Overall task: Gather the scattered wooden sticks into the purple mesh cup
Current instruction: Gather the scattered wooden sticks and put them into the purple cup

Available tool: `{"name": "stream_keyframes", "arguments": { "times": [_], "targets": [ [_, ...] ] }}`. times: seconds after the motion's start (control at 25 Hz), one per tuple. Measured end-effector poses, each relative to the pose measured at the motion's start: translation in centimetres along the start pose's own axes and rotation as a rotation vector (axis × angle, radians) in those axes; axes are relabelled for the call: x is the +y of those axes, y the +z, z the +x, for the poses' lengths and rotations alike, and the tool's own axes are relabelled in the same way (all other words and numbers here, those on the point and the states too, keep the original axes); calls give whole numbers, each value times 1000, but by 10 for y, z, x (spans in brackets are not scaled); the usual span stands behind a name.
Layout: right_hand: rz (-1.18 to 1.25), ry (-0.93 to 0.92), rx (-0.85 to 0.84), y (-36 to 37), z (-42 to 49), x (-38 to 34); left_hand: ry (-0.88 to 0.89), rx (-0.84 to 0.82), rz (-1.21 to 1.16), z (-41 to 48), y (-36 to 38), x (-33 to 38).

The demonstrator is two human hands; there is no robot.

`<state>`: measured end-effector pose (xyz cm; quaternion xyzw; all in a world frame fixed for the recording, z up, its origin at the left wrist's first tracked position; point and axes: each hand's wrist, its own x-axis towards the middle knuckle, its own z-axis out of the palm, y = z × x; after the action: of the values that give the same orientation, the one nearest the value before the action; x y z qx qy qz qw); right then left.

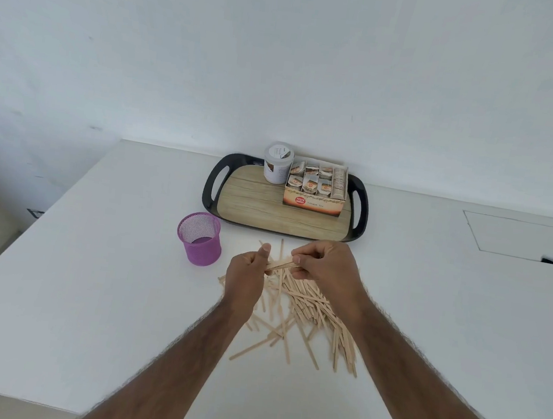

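From the head view, I see both hands working together over the far end of a pile of wooden sticks (306, 302) on the white table (84, 308). My left hand (244, 279) is curled shut around one end of a small bundle of sticks (281, 262), thumb up; my right hand (325, 270) pinches the other end, fingers folded over it. So the bundle spans the gap between the two hands, held just above the heap.

The rest of the sticks lie loose and crossed on the table under and behind my wrists, some fanned out alone toward the near edge. The purple mesh cup (200, 238) stands upright to the left of my left hand, near but apart from it, and looks empty as far as I can tell through the mesh.

I judge the sticks light, thin, flat and stiff, pale unfinished wood with a dry, slightly grippy face. Singly they lie flush on the smooth table and should be awkward to pick up, so gripping a squared-up bundle near its middle or both ends seems best. Squeezed unevenly, they could splay or slip out. The cup is rigid wire mesh, round and open-topped, light enough to tip if nudged.

Farther back sits a black-rimmed tray (212, 181) with a wood-grain floor, carrying a white tub (277, 164) and a cardboard box of tea sachets (315, 188).
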<state>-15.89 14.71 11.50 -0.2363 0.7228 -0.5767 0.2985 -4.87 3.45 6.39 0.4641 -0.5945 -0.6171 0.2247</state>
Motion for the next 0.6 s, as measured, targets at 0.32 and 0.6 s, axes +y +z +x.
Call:
{"name": "stream_keyframes", "arguments": {
  "times": [0.32, 0.6],
  "targets": [
    [-105, 1, 0, 21, -2, 8, 76, 91, 5, 3, -23, -23],
    [-180, -82, 29, 58, 31, -22, 264, 198, 899, 4, -94, -115]
  ]
}}
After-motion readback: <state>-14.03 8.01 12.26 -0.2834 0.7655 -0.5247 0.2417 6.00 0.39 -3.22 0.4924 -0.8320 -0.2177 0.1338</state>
